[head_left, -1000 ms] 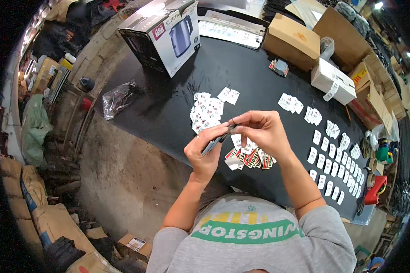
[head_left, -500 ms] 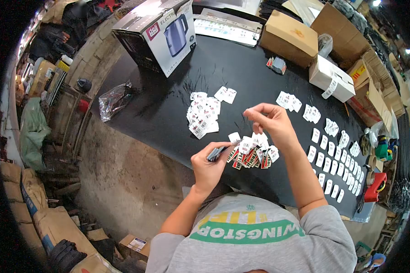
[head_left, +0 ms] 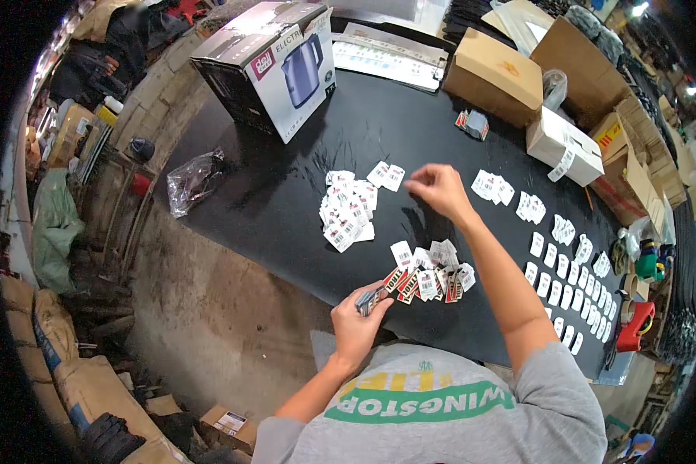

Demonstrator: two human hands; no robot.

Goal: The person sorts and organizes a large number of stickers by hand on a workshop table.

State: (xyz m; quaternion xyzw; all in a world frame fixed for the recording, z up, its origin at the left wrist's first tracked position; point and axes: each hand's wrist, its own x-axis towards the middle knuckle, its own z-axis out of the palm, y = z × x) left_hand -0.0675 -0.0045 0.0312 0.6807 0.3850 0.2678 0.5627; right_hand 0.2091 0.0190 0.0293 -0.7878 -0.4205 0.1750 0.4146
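Observation:
A small stack of dark tags [head_left: 370, 300] is gripped in my left hand [head_left: 356, 323], low at the table's front edge. Just right of it lies a loose pile of red, black and white tags [head_left: 428, 284], some showing barcodes. My right hand [head_left: 441, 189] hangs over the table beyond that pile, its fingers bent together; whether anything small is between them is hidden. To its left are two white tags [head_left: 386, 175] and a larger heap of white barcode tags [head_left: 348, 210].
A kettle box [head_left: 286, 73] stands at the back left, near crumpled clear plastic [head_left: 193, 182]. Rows of white tags [head_left: 568, 271] cover the right side. An open carton [head_left: 493, 73], a white box [head_left: 563, 147] and a red tape dispenser [head_left: 636, 325] sit along the far and right edges.
My right hand has moved forward and slightly left, away from the red and black pile. My left hand, still holding the stack, has dropped a little toward me.

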